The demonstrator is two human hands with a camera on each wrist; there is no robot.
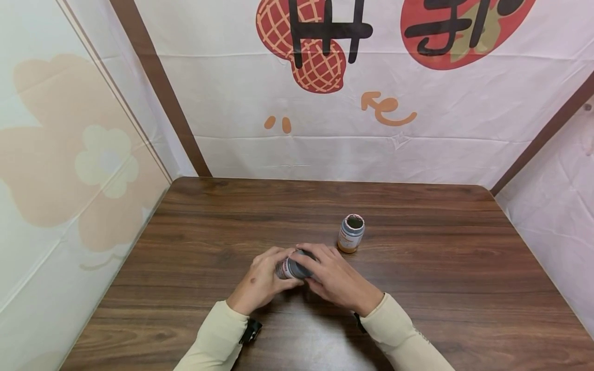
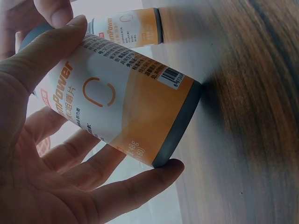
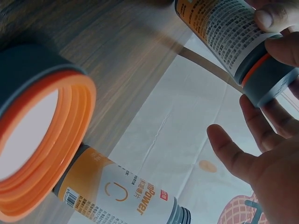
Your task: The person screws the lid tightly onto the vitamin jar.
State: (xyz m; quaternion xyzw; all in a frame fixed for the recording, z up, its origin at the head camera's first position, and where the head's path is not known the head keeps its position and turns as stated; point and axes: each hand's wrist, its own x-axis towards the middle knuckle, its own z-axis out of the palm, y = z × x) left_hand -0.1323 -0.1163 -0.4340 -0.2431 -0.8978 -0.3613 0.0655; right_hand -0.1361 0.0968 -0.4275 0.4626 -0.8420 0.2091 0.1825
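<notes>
My left hand [image 1: 261, 281] grips a white-and-orange tablet bottle [image 2: 110, 100] with a dark base, tilted above the table. In the left wrist view its thumb lies across the label and fingers support the other side. On that bottle's dark grey cap [image 3: 271, 81] rest the thumb and fingers of my right hand [image 1: 341, 281], pinching it. A thin orange ring shows at the cap's lower edge. Behind the right hand stands a second bottle [image 1: 350, 238], upright and uncapped. Close to the right wrist camera, a loose dark cap [image 3: 77, 135] lies with its orange inside facing up.
All this is on a brown wood-grain table [image 1: 209, 221]. A white printed cloth [image 1: 232, 93] hangs behind its far edge, with more cloth at both sides. The uncapped bottle stands just beyond the right hand's fingers.
</notes>
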